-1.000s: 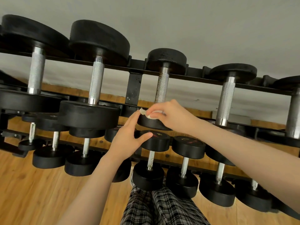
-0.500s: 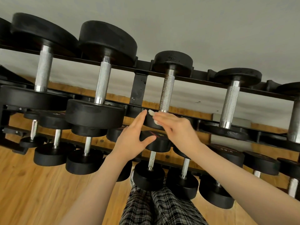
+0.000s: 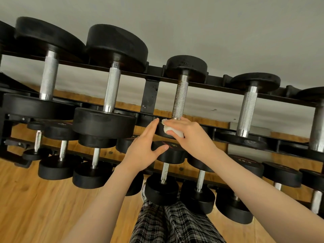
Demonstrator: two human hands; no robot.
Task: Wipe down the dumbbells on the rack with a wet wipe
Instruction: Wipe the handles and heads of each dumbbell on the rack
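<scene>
A black dumbbell [image 3: 180,97] with a knurled steel handle lies on the top tier of the black rack [image 3: 150,92], third from the left. My right hand [image 3: 191,135] holds a crumpled white wet wipe [image 3: 171,129] against the near head of that dumbbell, just below the handle. My left hand [image 3: 145,148] has straight fingers that rest against the left side of the same head, thumb spread. Most of the near head is hidden behind both hands.
Larger dumbbells [image 3: 112,81] fill the top tier to the left, others [image 3: 249,109] to the right. Lower tiers carry several smaller dumbbells [image 3: 163,176]. Wooden floor [image 3: 35,207] lies below, a grey wall behind. My plaid trouser legs [image 3: 175,223] stand close to the rack.
My right hand has slid the wipe round the near head of the dumbbell, from its top edge toward its front. My left hand stays at the head's left side. The view shifted slightly.
</scene>
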